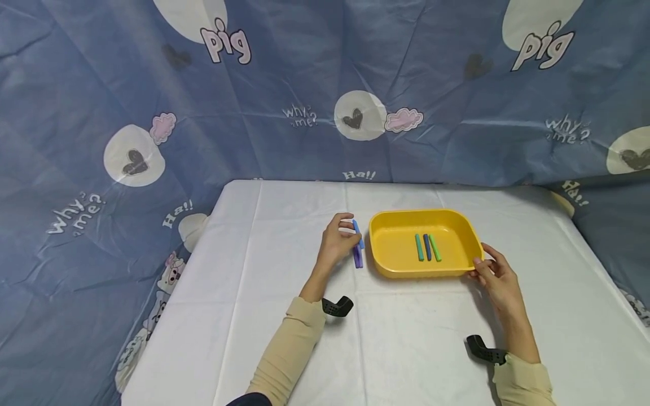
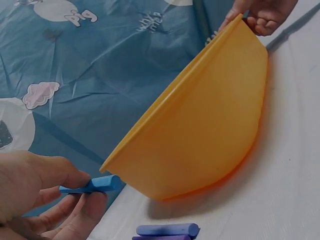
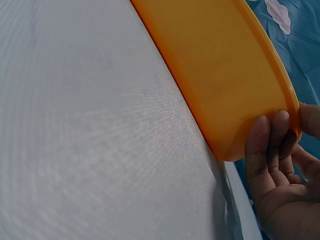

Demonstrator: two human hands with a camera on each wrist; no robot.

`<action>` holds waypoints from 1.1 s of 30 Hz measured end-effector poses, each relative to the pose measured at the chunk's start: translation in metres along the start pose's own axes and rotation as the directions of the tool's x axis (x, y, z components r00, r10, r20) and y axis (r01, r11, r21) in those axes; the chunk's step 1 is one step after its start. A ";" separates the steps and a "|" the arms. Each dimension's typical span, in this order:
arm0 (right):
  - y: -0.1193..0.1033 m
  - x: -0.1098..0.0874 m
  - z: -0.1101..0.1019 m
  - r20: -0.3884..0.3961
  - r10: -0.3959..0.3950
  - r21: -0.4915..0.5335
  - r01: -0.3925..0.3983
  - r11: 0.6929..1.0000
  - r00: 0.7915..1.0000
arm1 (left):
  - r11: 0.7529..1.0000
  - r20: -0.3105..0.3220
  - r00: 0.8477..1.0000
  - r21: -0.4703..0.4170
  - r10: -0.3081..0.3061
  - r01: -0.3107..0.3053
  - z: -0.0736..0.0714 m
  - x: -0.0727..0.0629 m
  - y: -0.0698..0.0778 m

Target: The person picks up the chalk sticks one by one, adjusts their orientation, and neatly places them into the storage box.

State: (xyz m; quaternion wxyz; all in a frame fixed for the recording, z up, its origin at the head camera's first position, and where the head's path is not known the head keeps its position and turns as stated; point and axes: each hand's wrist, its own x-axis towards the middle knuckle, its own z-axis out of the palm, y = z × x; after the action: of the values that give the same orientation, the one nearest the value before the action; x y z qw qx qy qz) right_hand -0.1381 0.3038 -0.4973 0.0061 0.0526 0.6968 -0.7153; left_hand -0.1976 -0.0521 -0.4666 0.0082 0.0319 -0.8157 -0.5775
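My left hand (image 1: 336, 241) pinches a light blue crayon (image 2: 104, 184) between thumb and fingers, just left of the yellow tray (image 1: 391, 243). Under that hand, a blue-violet crayon (image 2: 167, 230) and a purple crayon (image 2: 162, 238) lie side by side on the cloth. Inside the tray rest a teal crayon (image 1: 419, 248), a dark blue crayon (image 1: 427, 248) and a green crayon (image 1: 435, 248), roughly in a row. At the tray's near right corner my right hand (image 1: 500, 279) grips the rim, thumb on one side and fingers curled against the outer wall.
A white cloth (image 1: 284, 254) covers the table. Behind it hangs a blue printed curtain (image 1: 284, 146), which also runs down the left and right sides. Each wrist carries a black camera mount, one on the left (image 1: 339, 307) and one on the right (image 1: 484, 349).
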 end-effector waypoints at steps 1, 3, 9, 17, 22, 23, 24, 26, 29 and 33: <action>0.000 0.000 0.001 -0.004 0.007 -0.004 -0.007 1.000 1.000 | 1.000 0.000 1.000 -0.006 -0.004 0.004 0.000 0.000 0.001; -0.002 0.000 0.001 -0.010 0.016 -0.013 -0.016 1.000 1.000 | 1.000 0.006 1.000 -0.012 -0.010 0.010 0.001 0.000 0.002; 0.000 -0.001 0.002 -0.014 0.008 -0.007 -0.008 1.000 1.000 | 1.000 0.025 1.000 -0.013 -0.011 0.011 0.003 0.000 0.007; 0.001 -0.001 0.002 -0.004 0.000 0.013 0.000 1.000 1.000 | 0.999 0.041 0.999 -0.033 0.022 -0.021 0.007 0.003 0.014; 0.001 0.000 0.002 -0.007 -0.001 0.008 0.001 1.000 1.000 | 1.000 0.032 0.999 -0.021 0.017 -0.017 0.007 0.004 0.017; 0.001 0.000 0.002 -0.008 -0.002 0.006 0.002 1.000 1.000 | 1.000 0.030 0.999 -0.023 0.017 -0.017 0.007 0.004 0.018; 0.001 0.000 0.002 -0.008 -0.003 0.004 0.003 1.000 1.000 | 1.000 0.028 0.999 -0.025 0.019 -0.018 0.007 0.004 0.019; 0.002 0.001 0.002 -0.006 -0.006 0.004 0.006 1.000 1.000 | 0.999 0.027 0.999 -0.033 0.023 -0.022 0.006 0.005 0.021; 0.002 0.001 0.002 -0.004 -0.011 -0.001 0.011 1.000 1.000 | 0.999 0.034 0.999 -0.032 0.034 -0.033 0.005 0.006 0.023; 0.003 0.001 0.002 -0.002 -0.014 0.007 0.014 1.000 1.000 | 0.999 0.048 0.998 -0.031 0.046 -0.045 0.005 0.007 0.025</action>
State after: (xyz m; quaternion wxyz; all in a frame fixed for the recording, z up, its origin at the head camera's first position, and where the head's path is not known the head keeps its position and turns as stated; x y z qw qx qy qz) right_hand -0.1391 0.3023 -0.5002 0.0003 0.0483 0.6946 -0.7178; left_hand -0.2064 -0.0396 -0.4451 0.0020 -0.0010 -0.8075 -0.5899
